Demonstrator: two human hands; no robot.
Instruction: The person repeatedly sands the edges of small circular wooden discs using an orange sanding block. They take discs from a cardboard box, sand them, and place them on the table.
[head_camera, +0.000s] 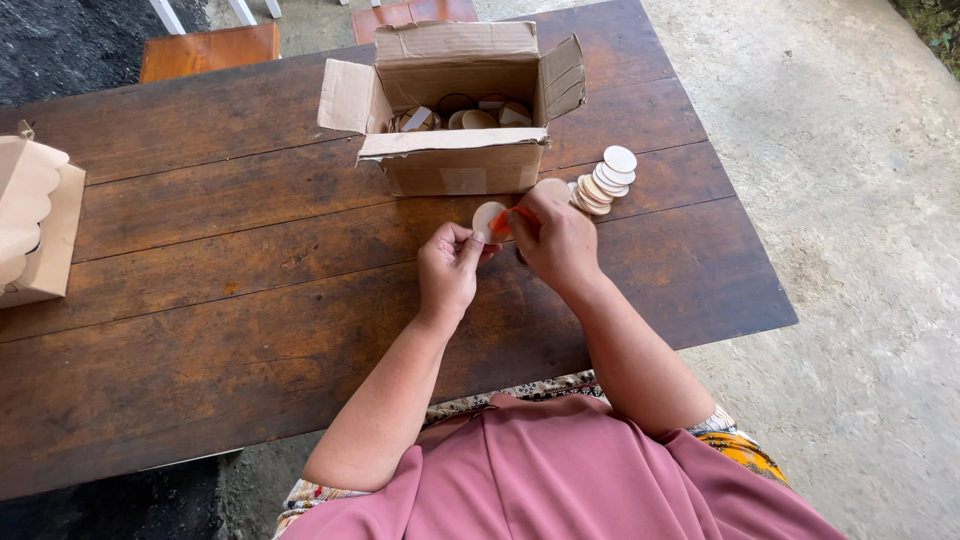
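Note:
My left hand (447, 270) pinches a small pale wooden disc (486, 218) by its lower edge, held just above the dark wooden table (200, 300). My right hand (558, 240) grips a small orange piece (503, 222) pressed against the disc's right side. Just beyond my right hand lies a row of similar round discs (604, 180) overlapping on the table, and one more disc (552, 188) peeks out above my knuckles.
An open cardboard box (455, 165) holding several more discs stands behind my hands. Another cardboard box (35, 225) sits at the table's left edge. Orange wooden chairs (210, 50) stand behind the table. Concrete floor (850, 200) lies to the right.

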